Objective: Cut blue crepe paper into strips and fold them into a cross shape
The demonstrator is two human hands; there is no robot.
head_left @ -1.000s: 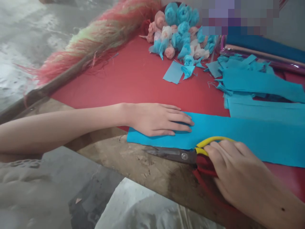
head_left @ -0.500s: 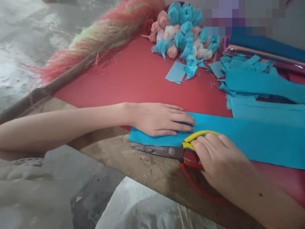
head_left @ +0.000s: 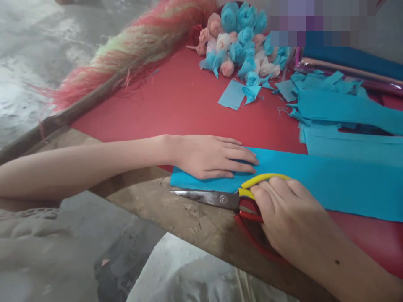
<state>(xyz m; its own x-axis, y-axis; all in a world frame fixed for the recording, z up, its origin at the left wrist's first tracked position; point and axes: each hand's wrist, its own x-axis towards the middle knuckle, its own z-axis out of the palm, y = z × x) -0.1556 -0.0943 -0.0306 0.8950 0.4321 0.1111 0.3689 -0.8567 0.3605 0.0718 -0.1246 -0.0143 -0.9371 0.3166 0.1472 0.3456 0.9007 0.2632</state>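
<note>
A long strip of bright blue paper (head_left: 352,184) lies along the front of the table, its left end reaching the bare wood. My left hand (head_left: 214,157) rests flat on that end, palm down with the fingers stretched out. My right hand (head_left: 289,209) is closed around the handles of a pair of scissors (head_left: 223,199), one handle yellow and the other red. The dark blades point left and lie together along the paper's near edge, below my left hand. Part of the red handle is hidden behind my right hand.
Blue, pink and white paper flowers (head_left: 245,46) cluster at the back of the red table covering (head_left: 151,109). Cut blue paper pieces (head_left: 340,107) are piled at the right, with a loose square (head_left: 232,95) near the flowers. A broom (head_left: 126,54) slants along the left edge.
My right hand and the scissors have shifted slightly left, and the blade now catches the light. My left hand and the paper have stayed in place.
</note>
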